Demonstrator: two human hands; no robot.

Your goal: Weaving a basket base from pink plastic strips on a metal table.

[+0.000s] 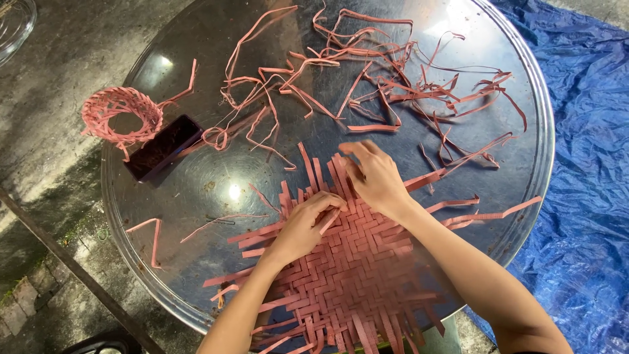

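One screen shows: a phone, a dark flat rectangle with its glass blank and black, lying slantwise on the round metal tray. It sits well to the left of both hands and farther from the person, apart from them. No packages, labels or signs appear.

Shiny smooth metal tray, matt pink woven strip mat, crinkled glossy blue plastic tarp

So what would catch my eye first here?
The pink woven mat at the near edge of a round metal tray, with the left hand and right hand pressing on its far edge. Beyond them lies a tangle of loose pink strips; a small woven ring sits far left.
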